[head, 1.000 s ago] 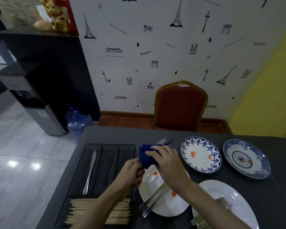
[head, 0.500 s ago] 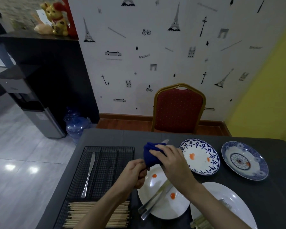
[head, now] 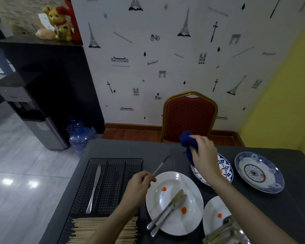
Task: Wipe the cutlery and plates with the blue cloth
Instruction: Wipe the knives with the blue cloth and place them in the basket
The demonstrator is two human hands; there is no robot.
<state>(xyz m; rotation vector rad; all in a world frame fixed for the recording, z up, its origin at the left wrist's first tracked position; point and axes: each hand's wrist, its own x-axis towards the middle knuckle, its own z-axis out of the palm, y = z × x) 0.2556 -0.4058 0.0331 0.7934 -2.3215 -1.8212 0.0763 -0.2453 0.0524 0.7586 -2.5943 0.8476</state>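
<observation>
My right hand [head: 203,155] grips the bunched blue cloth [head: 188,143], lifted above the left edge of a blue-patterned plate [head: 225,169]. A table knife [head: 161,165] sticks out of my left hand [head: 139,184], its blade pointing up and right over the dark table, beside the wire tray. A white plate [head: 174,187] with two orange spots holds two more knives [head: 167,210]. A second white plate [head: 212,213] with an orange spot and cutlery lies at the bottom right. Another blue-patterned plate [head: 259,171] sits far right.
A black wire cutlery tray [head: 113,173] at the left holds one knife [head: 94,187] and a bundle of wooden chopsticks [head: 102,229]. A red chair [head: 189,117] stands behind the table. The table's left edge drops to a tiled floor.
My hands have separated: the right hand pulled the cloth up and right off the knife, whose blade is now bare. The left hand with the knife shifted slightly left toward the tray.
</observation>
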